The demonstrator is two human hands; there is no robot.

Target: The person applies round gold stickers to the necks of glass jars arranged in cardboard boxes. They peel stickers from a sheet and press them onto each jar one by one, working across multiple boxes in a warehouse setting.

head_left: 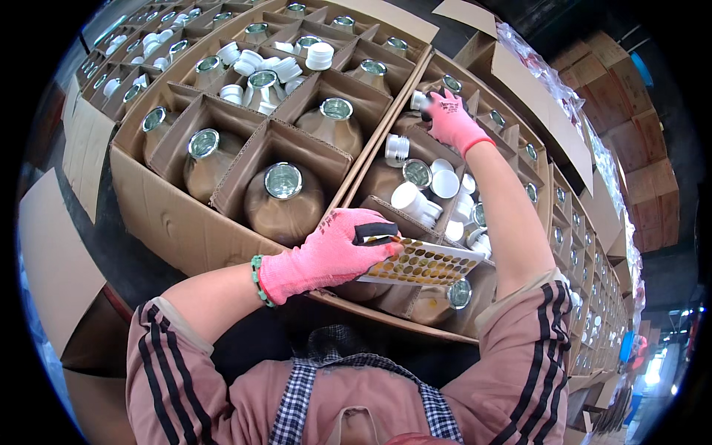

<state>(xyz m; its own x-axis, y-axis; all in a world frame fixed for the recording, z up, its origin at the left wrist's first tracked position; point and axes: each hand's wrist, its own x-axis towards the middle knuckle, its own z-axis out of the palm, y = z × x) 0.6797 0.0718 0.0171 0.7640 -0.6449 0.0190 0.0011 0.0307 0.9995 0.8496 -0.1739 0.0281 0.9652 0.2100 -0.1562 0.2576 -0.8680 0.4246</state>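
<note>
My left hand [334,252], in a pink glove with black finger covers, is closed on the edge of a sticker sheet [434,265] with rows of round gold stickers. The sheet hangs over the near end of a divided carton. My right hand [451,122], gloved the same way, reaches deeper into that carton. Its fingers are bent together beside a white ribbed cap [419,100]; what they pinch is hidden. Between the hands, loose white caps [444,184] lie around the shiny mouth of a silvery glass flask liner [417,173].
To the left, another divided carton [174,230] holds more flask liners [283,182] and a heap of white caps [267,68]. Carton flaps [63,259] stick out at the far left. More filled cartons run along the right, and stacked brown boxes [630,141] stand behind.
</note>
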